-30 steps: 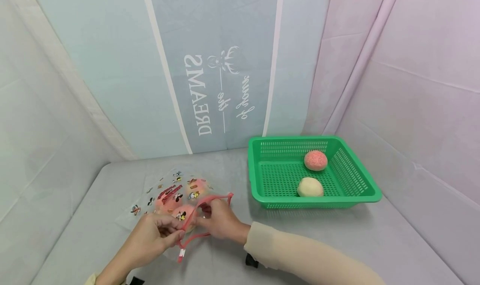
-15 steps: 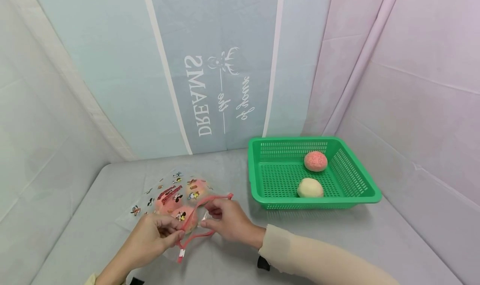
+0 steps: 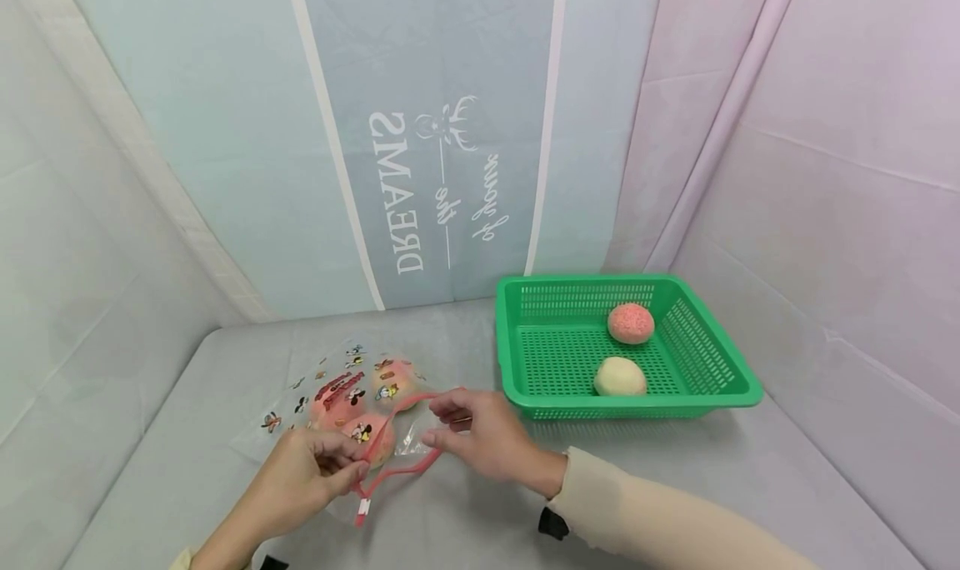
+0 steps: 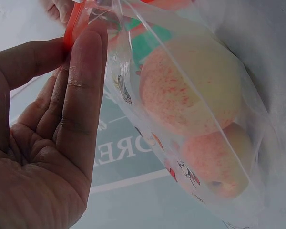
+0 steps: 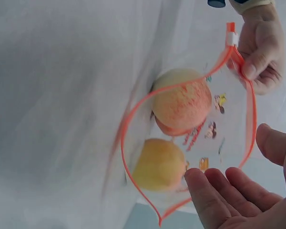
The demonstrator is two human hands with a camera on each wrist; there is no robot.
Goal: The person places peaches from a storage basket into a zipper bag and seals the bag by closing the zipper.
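Observation:
A clear zip bag (image 3: 300, 387) with cartoon prints and a red zip edge lies at the left of the table, its mouth gaping toward the right. Inside it are several peaches (image 5: 182, 101), pink and pale yellow. My left hand (image 3: 311, 474) pinches the red edge near the white slider (image 5: 232, 38). In the right wrist view, my right hand (image 5: 243, 200) has its fingers extended beside the bag's mouth and holds nothing. From the head view, that right hand (image 3: 483, 437) overlaps the mouth's right end; whether it touches the edge cannot be told.
A green plastic basket (image 3: 630, 401) stands on the table to the right. It holds a pink peach (image 3: 631, 324) and a pale yellow peach (image 3: 620, 377), apart from each other. Fabric walls (image 3: 480, 45) surround the grey table (image 3: 675, 487).
My right hand has drawn back out of the bag's mouth, moving right toward the basket with its fingers loosening. My left hand keeps its pinch in the same place.

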